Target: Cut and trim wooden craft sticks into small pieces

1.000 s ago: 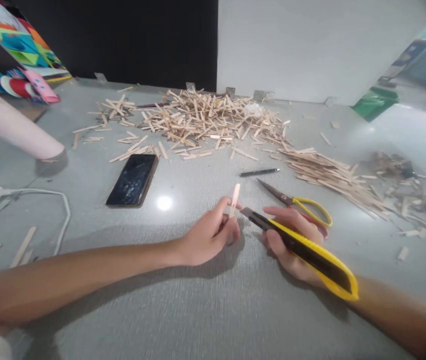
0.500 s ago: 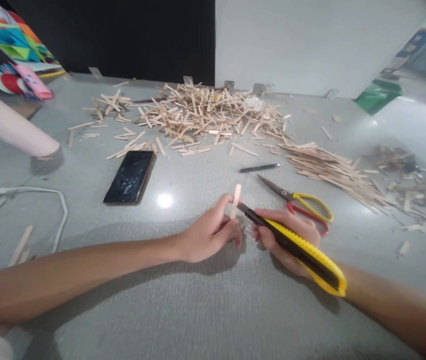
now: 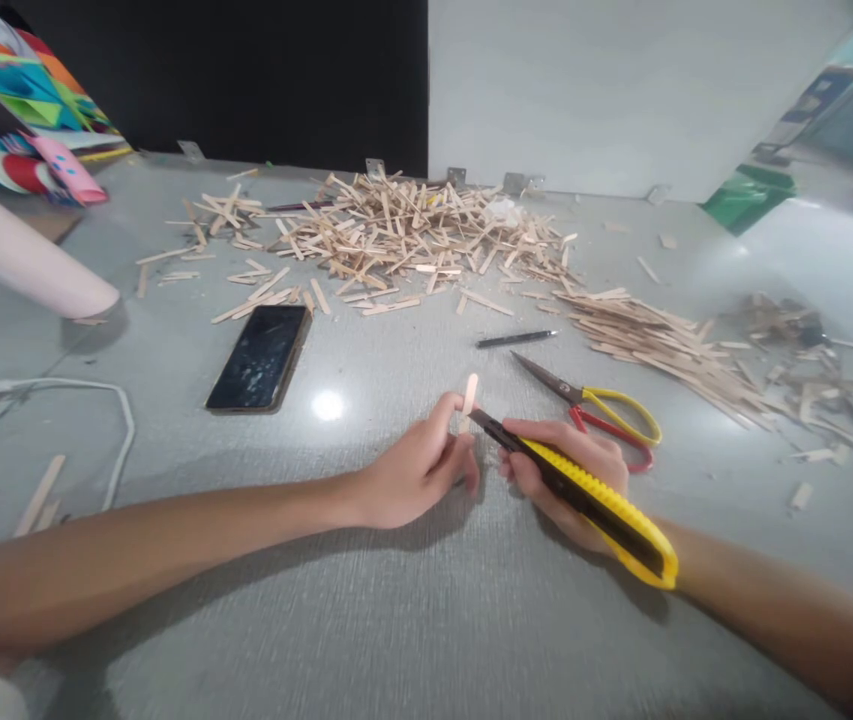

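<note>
Between the fingers of my left hand (image 3: 418, 470) a short wooden craft stick (image 3: 471, 391) stands nearly upright, its rounded end pointing away from me. My right hand (image 3: 576, 470) is wrapped round a yellow and black utility knife (image 3: 598, 515). The knife's blade end meets the stick at my left fingertips; whether it has cut into the wood I cannot tell. Just beyond my right hand lie scissors (image 3: 583, 395) with one yellow and one red handle. A thin black pen-like tool (image 3: 516, 339) rests behind them.
A large heap of craft sticks (image 3: 411, 230) spreads along the back, with a neater row of sticks (image 3: 658, 340) to its right. A phone (image 3: 257, 358) lies left of centre. A white cable (image 3: 126, 430) curves at the left, near a pale tube-like object (image 3: 28, 245).
Both hands, the knife and the stick keep nearly the same pose. Less of the stick shows below the blade. The whole view has shifted slightly.
</note>
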Tool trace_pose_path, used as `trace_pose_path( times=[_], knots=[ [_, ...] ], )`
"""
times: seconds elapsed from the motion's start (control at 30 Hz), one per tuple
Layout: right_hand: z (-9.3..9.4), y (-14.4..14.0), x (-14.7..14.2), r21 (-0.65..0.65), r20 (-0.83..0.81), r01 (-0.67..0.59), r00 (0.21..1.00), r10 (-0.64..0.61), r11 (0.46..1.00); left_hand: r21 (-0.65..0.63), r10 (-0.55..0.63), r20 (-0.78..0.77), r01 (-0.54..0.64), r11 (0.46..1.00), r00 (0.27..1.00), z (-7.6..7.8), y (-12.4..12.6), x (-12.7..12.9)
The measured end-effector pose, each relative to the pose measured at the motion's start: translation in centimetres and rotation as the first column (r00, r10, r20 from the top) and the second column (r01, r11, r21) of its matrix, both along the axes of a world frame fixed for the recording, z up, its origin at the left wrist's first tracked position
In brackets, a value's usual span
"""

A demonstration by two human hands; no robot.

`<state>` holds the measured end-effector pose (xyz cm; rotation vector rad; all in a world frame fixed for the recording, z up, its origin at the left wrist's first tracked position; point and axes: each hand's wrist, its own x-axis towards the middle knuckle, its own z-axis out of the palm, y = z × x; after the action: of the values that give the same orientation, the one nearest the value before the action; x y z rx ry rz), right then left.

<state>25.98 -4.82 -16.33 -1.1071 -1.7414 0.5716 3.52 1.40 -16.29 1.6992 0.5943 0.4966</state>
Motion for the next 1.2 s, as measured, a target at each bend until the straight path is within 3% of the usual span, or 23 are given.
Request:
trace_pose_path(
  times=[0.4,0.67,0.87,1.0,1.2],
  knots=[
    [0.0,0.2,-0.1,-0.028,0.046,0.002,0.999,-0.001,1.000,0.035,0.004,0.001,-0.004,0.999,1.000,-0.3,-0.1,-0.1],
    [0.2,-0.2,-0.7,-0.138,-0.051,0.005,0.999,-0.013,0.990,-0.009,0.040,0.030,-0.039,0.999,0.999,-0.9,-0.4,0.1],
    [0.5,-0.2,-1.4,-0.205,-0.190,-0.025,0.982,-0.014,0.978,-0.110,0.009,0.100,0.002,0.994,0.995,-0.3,-0.3,-0.1],
    [0.1,-0.3,-1.5,-0.138,-0.177,-0.045,0.984,0.020,0.989,-0.193,0.001,0.143,0.027,0.981,0.990,0.0,-0.1,-0.1],
    [-0.5,-0.3,-0.9,-0.025,-0.021,-0.014,1.000,0.014,1.000,-0.313,-0.018,0.195,0.079,0.947,0.981,-0.1,0.6,-0.2]
  ],
)
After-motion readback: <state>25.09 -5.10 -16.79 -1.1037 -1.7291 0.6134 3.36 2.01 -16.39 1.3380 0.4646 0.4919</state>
